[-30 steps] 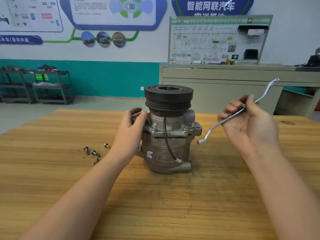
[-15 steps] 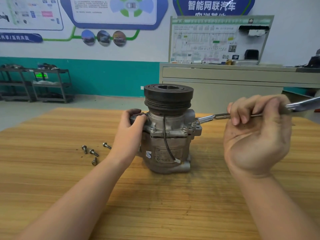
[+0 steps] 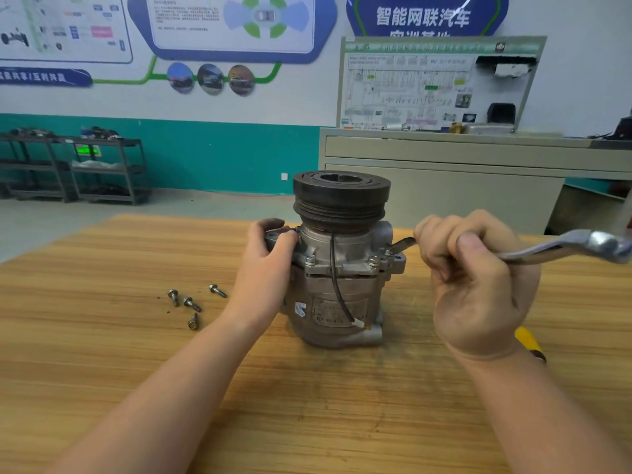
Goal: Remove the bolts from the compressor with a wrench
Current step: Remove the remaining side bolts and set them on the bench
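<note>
A grey metal compressor point(image 3: 337, 295) with a black pulley on top stands upright in the middle of the wooden table point(image 3: 102, 354). My left hand point(image 3: 270, 265) grips its left flange. My right hand point(image 3: 478, 278) is closed around a silver offset wrench point(image 3: 561, 249). The wrench's far end reaches a bolt point(image 3: 388, 252) on the compressor's right flange. Two more bolts point(image 3: 310, 260) sit in the front flange. Several loose bolts point(image 3: 191, 302) lie on the table to the left.
A yellow-handled tool point(image 3: 528, 342) lies on the table behind my right wrist. Beyond the table stand a grey cabinet point(image 3: 444, 179) with a display board and dark metal shelves point(image 3: 75, 165) at the far left.
My right hand turned the wrench from a raised, tilted pose to level and brought its end down onto the bolt on the right flange. My left hand stayed on the compressor.
</note>
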